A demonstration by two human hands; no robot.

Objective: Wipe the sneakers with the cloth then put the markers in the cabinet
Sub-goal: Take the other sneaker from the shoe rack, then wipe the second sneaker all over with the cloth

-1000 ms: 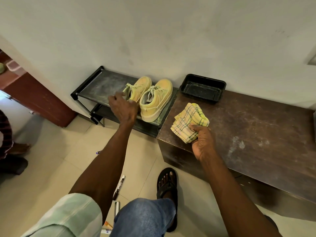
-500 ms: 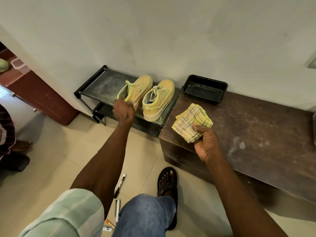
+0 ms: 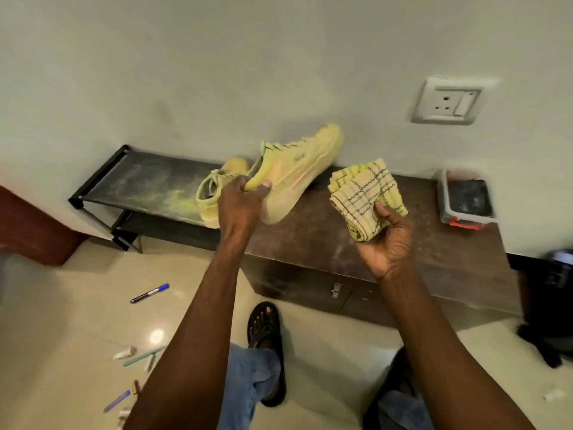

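Observation:
My left hand (image 3: 240, 201) grips one yellow sneaker (image 3: 297, 169) by its heel collar and holds it in the air over the left end of the dark wooden cabinet (image 3: 341, 252), toe pointing up toward the wall. The other yellow sneaker (image 3: 217, 187) stands on the black shoe rack (image 3: 139, 181), partly behind my hand. My right hand (image 3: 384, 240) holds a folded yellow checked cloth (image 3: 367, 193) above the cabinet top, just right of the lifted sneaker. A blue-capped marker (image 3: 149, 293) lies on the tiled floor; several more markers (image 3: 136, 367) lie near my left knee.
A small grey tray (image 3: 466, 201) with an orange clip sits at the cabinet's right end under a wall socket (image 3: 446, 100). My sandalled foot (image 3: 266, 336) stands before the cabinet doors. A dark bag (image 3: 552, 305) sits at the right edge.
My left hand has lifted one sneaker off the rack and swung it right, over the cabinet. My right hand raised the cloth off the cabinet top. The camera view shifted right.

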